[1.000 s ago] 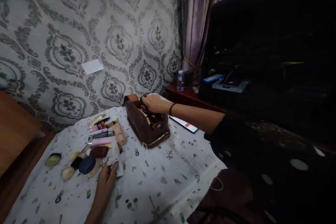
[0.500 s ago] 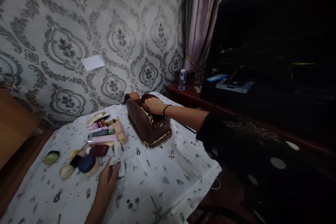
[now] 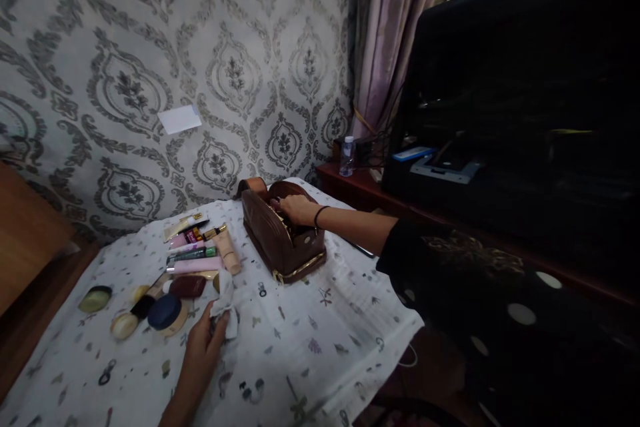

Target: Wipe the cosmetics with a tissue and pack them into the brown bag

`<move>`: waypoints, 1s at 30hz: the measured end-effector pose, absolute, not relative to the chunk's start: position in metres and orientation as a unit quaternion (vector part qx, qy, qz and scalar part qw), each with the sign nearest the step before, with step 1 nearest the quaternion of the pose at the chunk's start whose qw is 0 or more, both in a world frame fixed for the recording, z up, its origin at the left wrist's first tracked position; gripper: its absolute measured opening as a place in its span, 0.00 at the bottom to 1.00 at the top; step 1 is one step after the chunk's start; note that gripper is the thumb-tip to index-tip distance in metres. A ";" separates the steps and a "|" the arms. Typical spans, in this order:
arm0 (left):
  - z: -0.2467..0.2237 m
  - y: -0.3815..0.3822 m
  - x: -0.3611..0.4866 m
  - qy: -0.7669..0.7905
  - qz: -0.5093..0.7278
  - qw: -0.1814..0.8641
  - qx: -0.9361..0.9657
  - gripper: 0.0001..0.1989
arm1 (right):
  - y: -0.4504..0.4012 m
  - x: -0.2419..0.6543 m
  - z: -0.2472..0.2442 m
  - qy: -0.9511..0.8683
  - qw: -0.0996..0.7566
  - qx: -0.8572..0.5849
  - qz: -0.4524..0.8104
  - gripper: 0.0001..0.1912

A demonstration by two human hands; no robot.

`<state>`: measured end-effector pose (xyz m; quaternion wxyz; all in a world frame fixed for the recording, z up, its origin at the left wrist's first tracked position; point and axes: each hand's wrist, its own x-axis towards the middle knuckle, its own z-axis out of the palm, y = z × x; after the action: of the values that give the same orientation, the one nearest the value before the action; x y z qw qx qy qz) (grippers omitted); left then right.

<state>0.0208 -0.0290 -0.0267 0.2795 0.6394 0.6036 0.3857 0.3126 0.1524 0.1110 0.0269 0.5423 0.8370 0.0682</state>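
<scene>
My left hand point(image 3: 203, 340) pinches a crumpled white wipe point(image 3: 226, 300) above the cloth, beside the laid-out cosmetics. My right hand point(image 3: 299, 209), with a dark band on its wrist, reaches into the unzipped brown cosmetic bag point(image 3: 270, 237). Its fingers are curled at the bag's opening, and a small dark reddish thing shows at the fingertips, too small to name. Left of the bag lie a beige tube point(image 3: 227, 250), a pink tube point(image 3: 197, 265), a dark red bottle point(image 3: 187, 287) and a jar with a blue lid point(image 3: 166, 312).
A patterned white cloth point(image 3: 280, 360) covers the table. At the far left lies a green oval case point(image 3: 95, 299), near a round cream container point(image 3: 124, 326). A clear bottle point(image 3: 347, 157) stands on the red-brown furniture by the curtain. A large black screen point(image 3: 500, 80) rises at the right.
My right hand has shifted slightly to the right and down within the bag's opening, and a dark reddish thing now shows at its fingertips. My left hand stays on the wipe.
</scene>
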 end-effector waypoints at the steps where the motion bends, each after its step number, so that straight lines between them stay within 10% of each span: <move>1: -0.026 -0.029 0.021 0.602 0.385 0.280 0.641 0.28 | 0.153 0.312 0.111 0.834 0.038 0.546 0.070 0.20; 30: -0.024 -0.027 0.021 0.582 0.377 0.269 0.669 0.24 | 0.172 0.317 0.105 0.844 0.076 0.521 0.096 0.16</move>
<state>0.0205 -0.0265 -0.0242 0.2689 0.6686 0.5820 0.3767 0.3173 0.1723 0.1049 0.0762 0.5215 0.8444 0.0961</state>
